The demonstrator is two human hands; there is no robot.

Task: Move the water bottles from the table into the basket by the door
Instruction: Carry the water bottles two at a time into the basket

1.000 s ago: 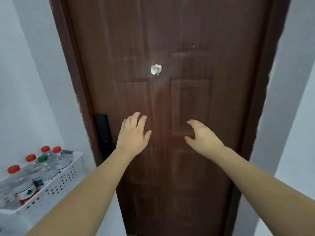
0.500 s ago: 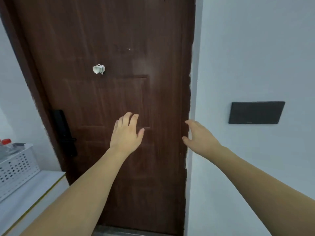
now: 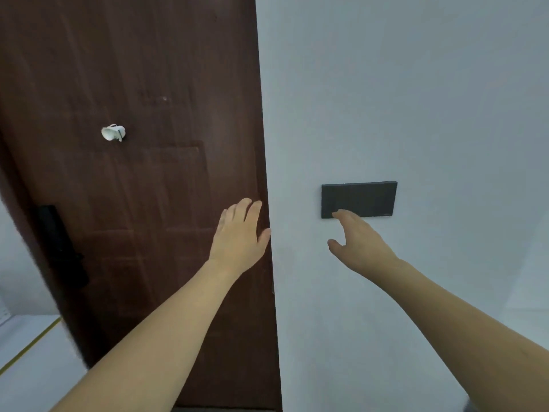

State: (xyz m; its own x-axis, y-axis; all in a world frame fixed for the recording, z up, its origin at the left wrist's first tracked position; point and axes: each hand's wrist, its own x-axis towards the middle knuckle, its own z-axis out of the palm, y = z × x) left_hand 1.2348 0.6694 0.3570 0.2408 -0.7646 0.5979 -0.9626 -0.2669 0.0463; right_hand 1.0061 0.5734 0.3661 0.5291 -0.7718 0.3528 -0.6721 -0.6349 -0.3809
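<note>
Bottles were nowhere in my view at that moment, and neither was the basket; I could not tell where either stood. Both my hands were bare of any load, so I judged myself between trips, on the leg that leads to the table for another bottle, assuming any were left there.

Taking the door [image 3: 133, 203] as my landmark, largest thing first: it filled the left half of what I saw, dark brown, shut against its frame. Right of the door ran the pale wall [image 3: 416, 99], plain and wide, offering open room on that side. Below and left of the door lay a white surface with a yellow edge [image 3: 32, 349], its corner jutting toward me, an edge to clear with my hip. On the wall right of the door sat a dark switch panel [image 3: 359, 199]. On the door's left edge hung the black lock handle [image 3: 61, 248], and higher on the door a small white hook [image 3: 113, 133].

My left hand [image 3: 239, 236] hovered over the door's right edge, its fingers [image 3: 243, 208] straight and together, gripping nothing. My right hand [image 3: 358, 240] reached out right of the door, fingers loosely spread and holding nothing, its tips in front of the panel's lower left corner; whether they touched it I could not tell.

The next move, I judged, called for finding the table and closing a hand round a bottle.
</note>
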